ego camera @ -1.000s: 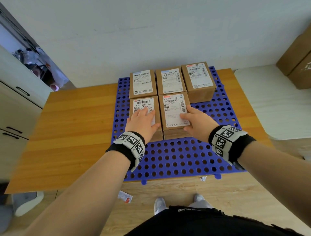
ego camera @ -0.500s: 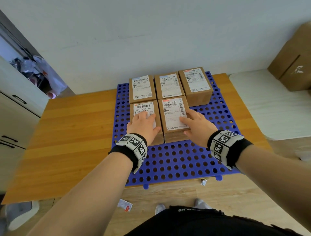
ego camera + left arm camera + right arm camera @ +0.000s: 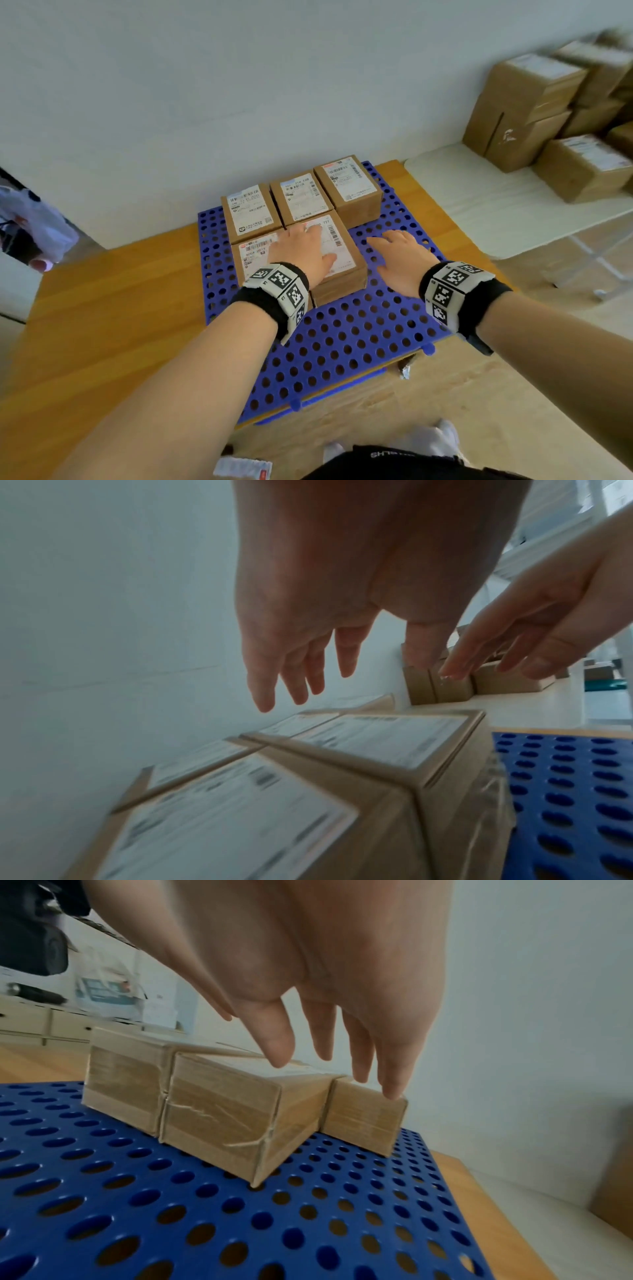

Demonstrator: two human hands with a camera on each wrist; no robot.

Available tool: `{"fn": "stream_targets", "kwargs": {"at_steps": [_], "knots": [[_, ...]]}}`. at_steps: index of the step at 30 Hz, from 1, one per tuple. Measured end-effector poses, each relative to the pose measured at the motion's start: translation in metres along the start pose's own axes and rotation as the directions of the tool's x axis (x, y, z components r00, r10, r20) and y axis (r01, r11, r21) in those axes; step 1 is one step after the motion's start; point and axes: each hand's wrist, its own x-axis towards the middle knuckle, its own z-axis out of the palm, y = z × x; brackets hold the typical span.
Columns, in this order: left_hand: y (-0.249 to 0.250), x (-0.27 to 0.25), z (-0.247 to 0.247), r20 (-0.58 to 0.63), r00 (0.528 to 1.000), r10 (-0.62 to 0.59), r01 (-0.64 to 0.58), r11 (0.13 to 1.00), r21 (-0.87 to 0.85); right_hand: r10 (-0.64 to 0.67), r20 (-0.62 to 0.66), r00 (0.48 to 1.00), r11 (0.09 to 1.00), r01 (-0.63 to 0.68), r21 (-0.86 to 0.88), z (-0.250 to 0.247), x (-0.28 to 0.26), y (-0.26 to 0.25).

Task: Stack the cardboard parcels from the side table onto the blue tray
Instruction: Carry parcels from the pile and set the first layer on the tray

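Five parcels (image 3: 323,250) sit on the blue tray (image 3: 342,342), three behind and two in front. My left hand (image 3: 301,251) hangs with slack, empty fingers over the front pair; my right hand (image 3: 399,258) is spread and empty over bare tray beside them. I judge a placement just done; next I must reach right to the side table (image 3: 496,212) for another box (image 3: 582,168). That stack is blurred and cut off.
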Motion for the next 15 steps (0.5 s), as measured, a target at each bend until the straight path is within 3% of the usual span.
{"fn": "stream_targets", "kwargs": {"at_steps": [8, 15], "knots": [[0.099, 0.025, -0.017, -0.008, 0.982, 0.191, -0.19, 0.982, 0.018, 0.149, -0.131, 0.98, 0.987, -0.139, 0.08, -0.033, -0.034, 0.084], [0.238, 0.05, -0.032, -0.013, 0.948, 0.319, -0.318, 0.948, 0.027, 0.262, -0.242, 0.934, 0.961, -0.229, 0.156, -0.08, -0.076, 0.2]]}}
